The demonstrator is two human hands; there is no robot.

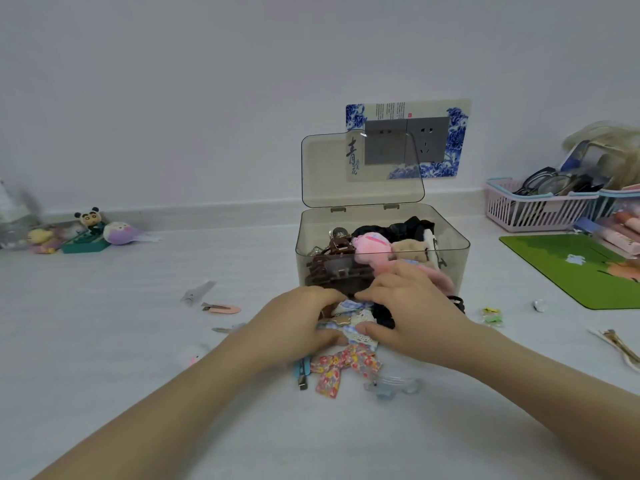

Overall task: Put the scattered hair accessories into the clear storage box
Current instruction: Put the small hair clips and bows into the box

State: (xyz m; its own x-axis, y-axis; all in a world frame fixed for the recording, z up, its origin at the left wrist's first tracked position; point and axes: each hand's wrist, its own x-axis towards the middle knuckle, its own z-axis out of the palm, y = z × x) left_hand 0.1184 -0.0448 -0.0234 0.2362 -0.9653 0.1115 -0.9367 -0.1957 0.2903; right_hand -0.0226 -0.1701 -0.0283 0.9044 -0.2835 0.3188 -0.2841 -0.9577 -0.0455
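The clear storage box point(453, 261) stands open on the white table, lid point(360, 171) upright, holding brown claw clips point(329, 268), a pink plush piece point(372, 249) and black scrunchies point(408, 228). Just in front of the box my left hand point(294, 323) and my right hand point(412, 306) close together around a small pile: a blue-and-white lace fabric accessory point(353, 320) and a black scrunchie point(382, 318). A floral bow point(343, 367), a blue clip point(300, 372) and a clear claw clip point(394, 386) lie nearer me.
A pink clip point(223, 309), a grey clip point(197, 292) and a thin clip point(225, 329) lie left. A green-yellow piece point(491, 315), a silver bit point(539, 305) and gold pins point(620, 344) lie right. Toys point(93, 230) sit far left; baskets point(536, 206) and a green mat point(571, 268) far right.
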